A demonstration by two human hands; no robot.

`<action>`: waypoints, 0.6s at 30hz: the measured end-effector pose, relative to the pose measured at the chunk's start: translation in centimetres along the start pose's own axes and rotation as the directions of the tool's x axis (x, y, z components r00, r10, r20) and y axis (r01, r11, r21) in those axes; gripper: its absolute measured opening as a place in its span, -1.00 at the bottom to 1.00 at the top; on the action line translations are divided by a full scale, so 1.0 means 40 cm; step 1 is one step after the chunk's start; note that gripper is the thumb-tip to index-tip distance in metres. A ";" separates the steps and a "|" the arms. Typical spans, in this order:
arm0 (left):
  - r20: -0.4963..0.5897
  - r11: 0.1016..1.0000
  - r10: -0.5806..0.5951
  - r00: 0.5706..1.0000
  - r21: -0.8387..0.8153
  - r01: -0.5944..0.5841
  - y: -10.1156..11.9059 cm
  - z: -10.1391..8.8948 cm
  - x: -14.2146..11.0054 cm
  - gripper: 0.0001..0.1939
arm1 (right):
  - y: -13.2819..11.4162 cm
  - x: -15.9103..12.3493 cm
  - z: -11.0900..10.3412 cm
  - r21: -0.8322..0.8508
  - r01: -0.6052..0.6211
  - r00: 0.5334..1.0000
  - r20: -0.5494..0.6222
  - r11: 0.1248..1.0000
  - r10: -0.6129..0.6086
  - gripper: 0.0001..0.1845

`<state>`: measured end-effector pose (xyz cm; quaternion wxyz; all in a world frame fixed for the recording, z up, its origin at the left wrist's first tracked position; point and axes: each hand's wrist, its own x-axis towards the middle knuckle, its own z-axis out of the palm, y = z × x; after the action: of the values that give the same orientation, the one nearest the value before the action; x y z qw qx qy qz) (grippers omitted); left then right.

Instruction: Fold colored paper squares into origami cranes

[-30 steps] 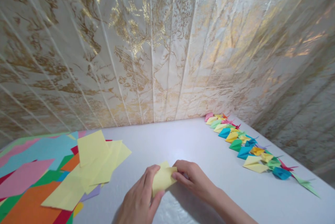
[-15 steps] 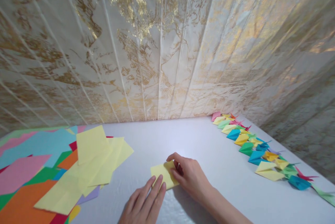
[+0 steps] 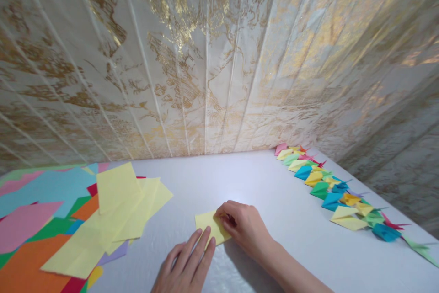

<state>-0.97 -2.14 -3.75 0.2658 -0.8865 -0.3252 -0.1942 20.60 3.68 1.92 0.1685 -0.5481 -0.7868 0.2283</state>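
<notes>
A small folded sheet of pale yellow paper (image 3: 210,222) lies on the white table in front of me. My left hand (image 3: 188,256) rests flat with its fingers stretched out, the fingertips on the paper's lower left edge. At the paper's right side, my right hand (image 3: 242,224) is curled, thumb and forefinger pinched at the edge. The right fingers hide that end of the paper, so the fold under them cannot be made out.
Loose yellow sheets (image 3: 120,201) lie to the left, over a spread of coloured paper (image 3: 30,226). Along the table's right edge runs a row of folded paper cranes (image 3: 332,200). A gold-patterned curtain (image 3: 192,78) hangs behind the white table (image 3: 274,192).
My right fingers have curled closer together at the paper's right edge. My left hand stays on the paper. The whole view has shifted slightly.
</notes>
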 end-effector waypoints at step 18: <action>0.037 1.000 0.000 0.999 -0.030 0.001 -0.005 -0.010 0.014 -0.58 | -0.001 0.000 0.007 -0.044 -0.007 1.000 0.002 0.999 0.007 -0.69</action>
<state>-0.79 -1.99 -3.07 0.2466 -0.8937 -0.3274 -0.1826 20.42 3.60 1.71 0.1549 -0.5544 -0.7897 0.2120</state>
